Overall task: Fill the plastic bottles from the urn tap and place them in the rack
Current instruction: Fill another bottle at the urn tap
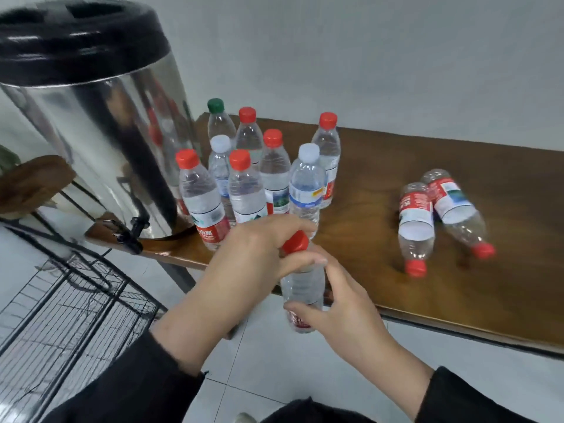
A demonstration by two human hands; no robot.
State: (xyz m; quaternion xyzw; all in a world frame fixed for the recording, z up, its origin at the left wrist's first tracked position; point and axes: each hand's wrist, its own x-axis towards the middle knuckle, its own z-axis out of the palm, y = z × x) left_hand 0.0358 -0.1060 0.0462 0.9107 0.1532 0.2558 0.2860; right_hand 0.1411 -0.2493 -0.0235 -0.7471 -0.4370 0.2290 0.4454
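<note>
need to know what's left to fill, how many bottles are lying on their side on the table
2. Both lie at the right of the wooden table, side by side and touching: the left lying bottle and the right lying bottle, red caps toward the camera. None seems hidden.

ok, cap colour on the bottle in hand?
Red cap, on the held bottle; head view.

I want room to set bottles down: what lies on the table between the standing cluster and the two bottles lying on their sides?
Nothing: in the head view, bare wooden table separates the standing cluster from the two lying bottles.
</note>
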